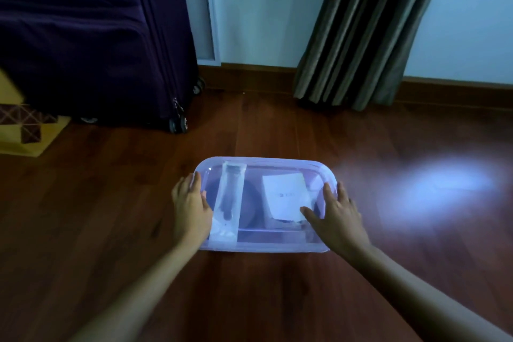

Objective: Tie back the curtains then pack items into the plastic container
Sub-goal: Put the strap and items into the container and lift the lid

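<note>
on the floor, left hand (pixel 191 203) and right hand (pixel 337 215) press flat, fingers straight, on the plastic container (pixel 263 248); uneven pressure risks a corner left unsealed.

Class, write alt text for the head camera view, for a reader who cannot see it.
Two open hands, left hand and right hand, rest on a clear plastic container on a wooden floor; a long clear packet and a white box show inside. Behind stand a purple suitcase and a striped curtain.

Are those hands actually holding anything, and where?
Nothing is gripped. Both hands lie flat with straight fingers on the plastic container: the left hand at its left edge, the right hand at its right edge.
</note>
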